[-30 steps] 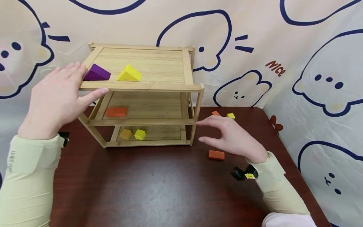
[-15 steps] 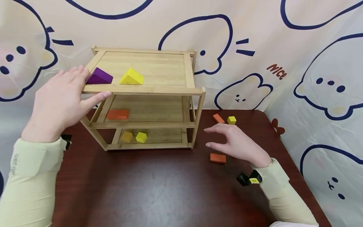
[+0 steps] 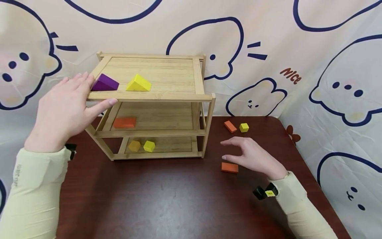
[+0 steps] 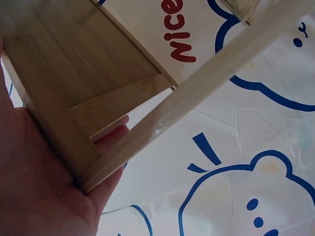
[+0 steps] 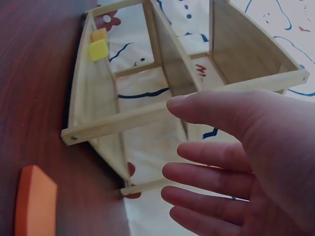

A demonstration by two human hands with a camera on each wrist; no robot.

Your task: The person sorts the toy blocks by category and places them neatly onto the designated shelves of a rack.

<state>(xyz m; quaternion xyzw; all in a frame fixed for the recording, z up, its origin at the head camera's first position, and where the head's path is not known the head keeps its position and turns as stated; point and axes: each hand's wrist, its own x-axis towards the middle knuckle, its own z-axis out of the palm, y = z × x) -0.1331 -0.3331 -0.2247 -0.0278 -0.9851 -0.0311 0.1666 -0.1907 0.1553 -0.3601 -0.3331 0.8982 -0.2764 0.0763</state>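
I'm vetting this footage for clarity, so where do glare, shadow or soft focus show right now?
Head view: pale glare on the dark table, a shadow beside the left sleeve; left wrist view: a small shine on the wooden rack, whose post softens toward the upper right; right wrist view: dim, with the yellow block soft-edged.

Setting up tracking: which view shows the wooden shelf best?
Head: the shelf shows nearly whole, top to bottom, bar parts behind the left hand. Left wrist: just part around one corner. Right wrist: turned sideways, partly behind the right hand.
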